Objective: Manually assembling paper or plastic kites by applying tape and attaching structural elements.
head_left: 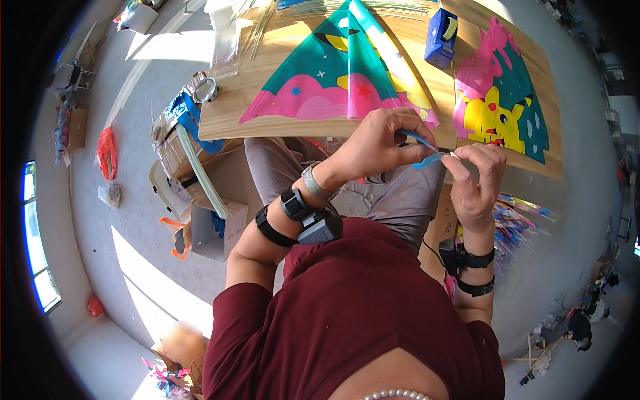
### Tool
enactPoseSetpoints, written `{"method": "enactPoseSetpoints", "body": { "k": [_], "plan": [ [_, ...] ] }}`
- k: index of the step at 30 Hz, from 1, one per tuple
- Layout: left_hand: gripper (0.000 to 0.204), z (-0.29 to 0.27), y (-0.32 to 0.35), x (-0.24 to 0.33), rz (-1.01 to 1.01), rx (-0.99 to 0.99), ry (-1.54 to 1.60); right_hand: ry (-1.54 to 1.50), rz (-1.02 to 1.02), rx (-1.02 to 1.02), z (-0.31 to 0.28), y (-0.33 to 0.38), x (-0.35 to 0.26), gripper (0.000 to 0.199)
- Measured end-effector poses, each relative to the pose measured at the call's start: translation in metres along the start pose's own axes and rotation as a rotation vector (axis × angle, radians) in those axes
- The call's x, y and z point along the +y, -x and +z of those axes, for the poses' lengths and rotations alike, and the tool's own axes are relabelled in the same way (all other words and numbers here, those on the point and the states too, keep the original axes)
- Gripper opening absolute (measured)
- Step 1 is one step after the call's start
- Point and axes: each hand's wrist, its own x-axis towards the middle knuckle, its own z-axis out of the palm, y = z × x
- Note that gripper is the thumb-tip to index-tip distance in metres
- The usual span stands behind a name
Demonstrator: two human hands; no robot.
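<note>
Just past the table's near edge, my left hand [390, 139] is closed with thumb and fingers pinching a thin blue strip [419, 138]. My right hand [475, 175] faces it, thumb and forefinger pinched at the strip's end, where a tiny whitish piece [453, 155] shows; what that piece is, I cannot make out. Beyond my left hand lies a triangular green and pink kite sail [303, 87], partly folded over. Another kite sail [533, 127], with a yellow cartoon figure, lies on the table beyond my right hand.
On the wooden table [227, 110] stands a blue tape dispenser [440, 40], with thin sticks [263, 30] at the far left. A roll of tape [205, 89] sits by the left corner. Open cartons [217, 233] stand on the floor at left; colourful bundled sticks [517, 223] lie at right.
</note>
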Motion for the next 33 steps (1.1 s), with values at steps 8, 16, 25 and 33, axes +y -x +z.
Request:
{"method": "enactPoseSetpoints", "body": {
  "k": [8,16,25,33],
  "plan": [
    [0.023,-0.001,0.001,-0.016,-0.053,0.027,-0.006,-0.032,0.032,0.021,0.002,0.000,-0.001,0.029],
    [0.033,0.015,0.004,-0.020,-0.250,-0.030,0.195,-0.475,0.645,-0.018,0.005,-0.009,0.002,0.010],
    [0.022,0.018,0.005,-0.030,-0.427,0.004,0.530,-0.629,0.861,-0.058,0.006,-0.006,0.008,0.015],
    [0.021,0.018,0.005,-0.036,-0.442,0.015,0.575,-0.753,0.958,-0.069,0.007,-0.007,0.008,0.014]
  ]
}}
